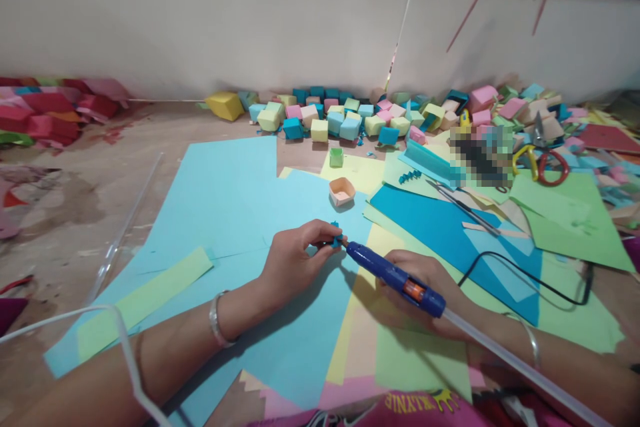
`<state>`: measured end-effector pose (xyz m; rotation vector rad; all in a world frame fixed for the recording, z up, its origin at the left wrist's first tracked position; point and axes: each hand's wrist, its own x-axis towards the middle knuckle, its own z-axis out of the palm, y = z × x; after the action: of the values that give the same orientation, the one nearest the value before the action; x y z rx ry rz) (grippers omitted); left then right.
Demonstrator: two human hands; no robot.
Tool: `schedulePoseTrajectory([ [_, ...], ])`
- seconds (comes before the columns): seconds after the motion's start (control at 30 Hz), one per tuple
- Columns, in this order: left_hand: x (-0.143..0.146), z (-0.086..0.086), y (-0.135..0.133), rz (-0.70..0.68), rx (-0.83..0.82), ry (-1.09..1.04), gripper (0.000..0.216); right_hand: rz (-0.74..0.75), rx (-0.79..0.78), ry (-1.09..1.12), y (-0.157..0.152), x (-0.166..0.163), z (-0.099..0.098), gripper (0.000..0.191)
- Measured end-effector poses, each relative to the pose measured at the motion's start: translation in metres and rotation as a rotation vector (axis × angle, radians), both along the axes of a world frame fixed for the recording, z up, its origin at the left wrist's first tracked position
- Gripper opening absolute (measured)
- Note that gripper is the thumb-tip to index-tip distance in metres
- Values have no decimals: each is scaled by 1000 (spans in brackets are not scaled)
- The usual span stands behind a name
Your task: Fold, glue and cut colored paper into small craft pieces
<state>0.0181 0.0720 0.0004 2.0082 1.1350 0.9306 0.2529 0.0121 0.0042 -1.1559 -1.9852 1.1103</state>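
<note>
**Glue gun meeting a scrap of blue paper**

Just below the centre of the frame, the left hand point(293, 263) is pinching a small blue paper piece point(335, 241), its fingers point(320, 232) closing on the scrap from above and below. The right hand point(433, 277) is gripping a blue glue gun point(390, 275), fingers wrapping round the body. The nozzle is pointing up and to the left at the paper piece and seems to be touching it, though the contact is too small to be sure of. A clear glue stick point(520, 367) is sticking out of the gun's back end toward the lower right corner, and a black cord point(525, 277) is looping away at right.

Both hands are hovering over a large light blue sheet point(225, 193) that is lying on the floor point(75, 213), overlapping yellow, pink and green sheets. A pale green strip point(145, 300) is lying across it at lower left.

Above the hands, a peach paper cup point(342, 191) is sitting on the sheets, with a small green box point(336, 157) beyond it. Farther up, coloured paper cubes point(325, 120) are lining the wall. A dark blue sheet point(425, 220) is spreading right of centre, and scissors point(545, 163) are lying at upper right.
</note>
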Motion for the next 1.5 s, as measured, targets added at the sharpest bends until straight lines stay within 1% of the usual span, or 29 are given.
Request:
schedulePoseTrajectory([
  [0.2, -1, -3, 0, -6, 80, -11, 14, -2, 4, 9, 0, 0, 0, 7],
  [0.33, 0, -5, 1, -10, 128, 17, 16, 0, 33, 9, 1, 0, 0, 8],
  [0.53, 0, -2, 2, 1, 76, -26, 13, 12, -4, -8, 1, -1, 1, 11],
  [0.7, 0, -1, 1, 7, 43, -41, 13, 2, 28, 18, 1, -1, 2, 8],
  [0.8, 1, -2, 1, 9, 30, -45, 13, 11, 12, 9, 1, -1, 1, 10],
  [0.97, 1, -2, 1, 1, 70, -25, 14, 7, 23, 6, 1, -1, 2, 9],
  [1.13, 0, -3, 2, -7, 83, -17, 16, 18, -4, 2, 0, 1, 2, 10],
  [1.33, 0, -4, 2, 13, -22, -85, 14, 8, 1, 1, 0, 0, 3, 7],
  [1.5, 0, -2, 2, 2, -103, -123, 13, 10, -19, 2, -1, 0, 3, 12],
])
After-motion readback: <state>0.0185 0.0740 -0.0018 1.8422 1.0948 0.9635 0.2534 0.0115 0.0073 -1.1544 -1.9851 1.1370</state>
